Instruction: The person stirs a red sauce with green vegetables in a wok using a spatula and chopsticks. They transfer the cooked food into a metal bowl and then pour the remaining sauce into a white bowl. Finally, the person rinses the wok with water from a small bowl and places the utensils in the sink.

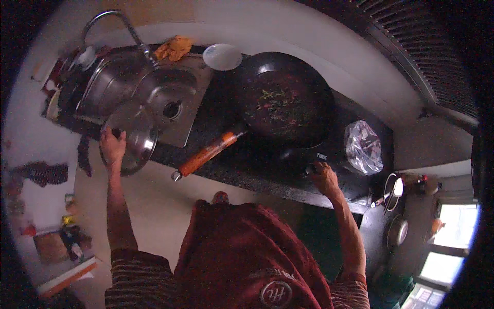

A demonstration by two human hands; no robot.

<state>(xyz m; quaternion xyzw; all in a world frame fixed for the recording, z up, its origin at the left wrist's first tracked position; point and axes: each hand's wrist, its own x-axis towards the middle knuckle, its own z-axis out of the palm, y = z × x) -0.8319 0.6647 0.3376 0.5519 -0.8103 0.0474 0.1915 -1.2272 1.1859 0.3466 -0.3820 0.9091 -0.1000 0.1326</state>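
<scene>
My left hand [112,146] grips the knob of a glass pot lid [139,135], which is held tilted by the front edge of the steel sink [154,137]. With its fingers on a stove control knob [310,168], my right hand [325,178] is at the front right of the dark cooktop. A large black wok [287,100] stands on the cooktop behind that hand, with bits of green and reddish food inside. Its orange handle [208,153] points towards the front left, between my two hands.
A white bowl [222,56] sits behind the wok, near an orange cloth [175,48] and the curved faucet [112,13]. Crumpled foil [362,146] lies at the cooktop's right. A range hood [417,58] overhangs the upper right. Pans hang or stand farther right.
</scene>
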